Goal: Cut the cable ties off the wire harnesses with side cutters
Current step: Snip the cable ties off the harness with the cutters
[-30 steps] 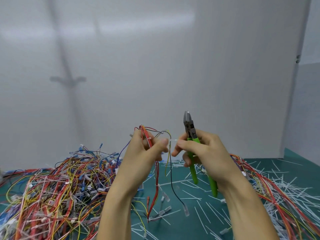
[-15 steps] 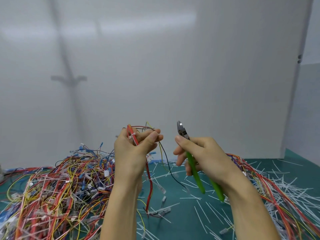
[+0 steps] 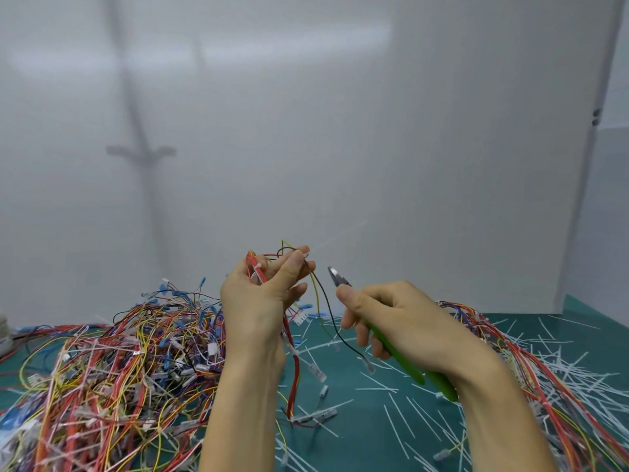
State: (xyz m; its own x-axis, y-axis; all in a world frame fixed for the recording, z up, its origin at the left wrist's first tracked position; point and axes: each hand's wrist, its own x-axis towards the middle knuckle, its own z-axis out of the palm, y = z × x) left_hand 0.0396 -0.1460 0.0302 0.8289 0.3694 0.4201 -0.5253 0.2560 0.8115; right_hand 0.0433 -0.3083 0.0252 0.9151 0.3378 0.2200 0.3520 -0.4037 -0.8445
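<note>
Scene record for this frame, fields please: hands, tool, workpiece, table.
left hand: grips wire harness, raised above mat
cable tie: white, around the harness's red wires
right hand: grips green-handled side cutters
gap: cutter tip beside harness, not touching
table: harness pile at left, cut tie strips at right

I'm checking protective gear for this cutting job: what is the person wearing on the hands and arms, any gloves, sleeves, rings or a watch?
Nothing shows. The left hand and right hand are bare, without gloves, rings or tape. The left forearm and right forearm are bare down to the frame's lower edge: no sleeve, cuff, watch or wristband.
</note>
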